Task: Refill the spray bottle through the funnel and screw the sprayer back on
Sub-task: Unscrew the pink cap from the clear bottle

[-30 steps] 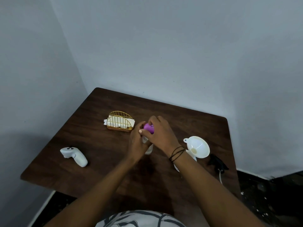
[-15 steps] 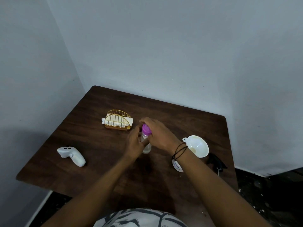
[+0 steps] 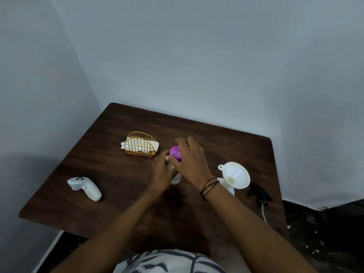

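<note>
At the middle of the counter [image 3: 110, 174], a small clear bottle [image 3: 175, 178] with a purple cap [image 3: 175, 153] stands upright between both hands. The left hand [image 3: 161, 174] wraps its grip around the bottle's body, probably to keep it from turning or tipping. The right hand [image 3: 191, 160] curls its grip over and around the cap from above, thumb at the near side and fingers at the far side, a hold that suits twisting the cap; I judge this bottle to be the source of the refill liquid, though its contents cannot be made out.

To the right, just past the right wrist, a white funnel [image 3: 235, 175] sits upright in the neck of the white spray bottle [image 3: 229, 187], which is mostly hidden under it; it seems set there ready for pouring. The black sprayer [image 3: 260, 192] lies on its side near the counter's right edge, with its tube [image 3: 264, 211] trailing toward the near edge, so it is off the bottle and apart from both hands.

A wire napkin holder [image 3: 140, 144] stands behind the hands, and a white controller [image 3: 84, 187] lies well to the left.
</note>
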`<act>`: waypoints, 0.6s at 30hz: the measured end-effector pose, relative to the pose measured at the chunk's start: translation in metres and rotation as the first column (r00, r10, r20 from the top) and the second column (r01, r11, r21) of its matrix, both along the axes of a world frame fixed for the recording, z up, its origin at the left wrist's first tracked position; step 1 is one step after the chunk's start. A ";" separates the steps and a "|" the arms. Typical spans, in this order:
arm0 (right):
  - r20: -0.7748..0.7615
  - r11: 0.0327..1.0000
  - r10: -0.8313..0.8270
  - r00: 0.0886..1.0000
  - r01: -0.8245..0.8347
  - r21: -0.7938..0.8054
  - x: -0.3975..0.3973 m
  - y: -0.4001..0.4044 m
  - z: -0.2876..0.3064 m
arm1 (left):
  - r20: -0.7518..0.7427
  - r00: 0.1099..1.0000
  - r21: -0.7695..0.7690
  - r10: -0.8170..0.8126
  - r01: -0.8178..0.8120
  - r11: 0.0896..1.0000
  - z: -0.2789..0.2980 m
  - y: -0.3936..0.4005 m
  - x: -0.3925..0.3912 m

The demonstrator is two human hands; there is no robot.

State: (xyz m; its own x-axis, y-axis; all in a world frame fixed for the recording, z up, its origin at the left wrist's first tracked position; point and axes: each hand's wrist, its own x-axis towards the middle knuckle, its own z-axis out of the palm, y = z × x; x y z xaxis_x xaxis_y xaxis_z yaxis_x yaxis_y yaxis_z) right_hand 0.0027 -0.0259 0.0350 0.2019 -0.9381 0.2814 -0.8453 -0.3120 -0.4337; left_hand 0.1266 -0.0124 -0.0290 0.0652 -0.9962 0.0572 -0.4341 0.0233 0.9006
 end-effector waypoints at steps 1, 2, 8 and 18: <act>0.037 0.998 0.050 0.998 -0.051 0.026 -0.001 0.000 -0.001 | 0.008 1.000 0.004 0.003 -0.003 1.000 -0.001 0.000 0.000; 0.068 0.992 0.112 0.991 -0.115 0.049 -0.001 0.001 -0.002 | 0.035 0.999 0.004 0.007 -0.007 1.000 -0.002 0.000 0.000; 0.092 1.000 -0.005 0.996 0.007 -0.016 0.009 0.008 -0.008 | 0.007 1.000 -0.058 0.000 0.000 0.998 0.002 0.004 0.002; 0.155 0.995 -0.065 0.986 0.052 0.091 0.012 0.005 -0.012 | -0.043 0.999 -0.090 -0.027 0.023 0.996 0.006 0.008 0.002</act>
